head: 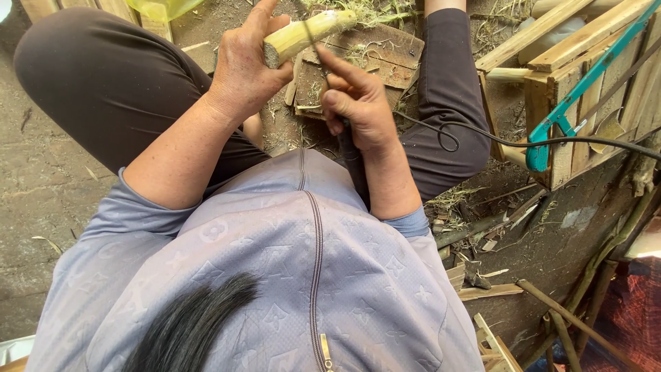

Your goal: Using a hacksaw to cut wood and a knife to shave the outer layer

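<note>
My left hand (244, 65) grips a short pale green bamboo piece (306, 34) near its cut end and holds it tilted up to the right. My right hand (358, 103) is closed around the dark handle of a thin blade tool (348, 148). Its forefinger stretches along the blade up to the bamboo. The blade touches the bamboo's lower side. Below both hands lies a worn wooden block (385, 52) strewn with green shavings, between my knees.
A teal-framed hacksaw (571, 103) lies on a wooden pallet crate (620, 62) at the right. A black cable (509, 142) runs from the crate over my right leg. Sticks and wood scraps (482, 275) litter the dirt at lower right.
</note>
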